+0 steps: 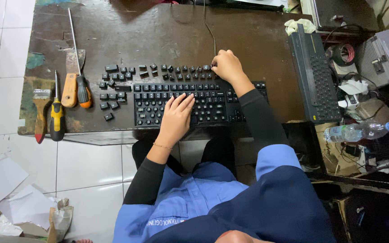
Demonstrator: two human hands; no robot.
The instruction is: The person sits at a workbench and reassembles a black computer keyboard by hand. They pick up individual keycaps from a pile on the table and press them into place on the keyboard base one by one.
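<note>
the black keyboard (199,104) lies at the table's (158,31) near edge, centre. the left hand (175,118) rests flat on its keys, fingers together. the right hand (227,66), curled, pinches at the loose keycaps (167,69) rowed at twelve o'clock. screwdrivers (82,87) and a paintbrush (40,112) lie at nine o'clock, a second keyboard (314,76) at three.

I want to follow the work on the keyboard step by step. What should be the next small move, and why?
Probably the right hand lifts off one more keycap: its fingertips sit at the keyboard top edge, beside the loose keycaps, while the left hand presses flat, steadying it.
</note>
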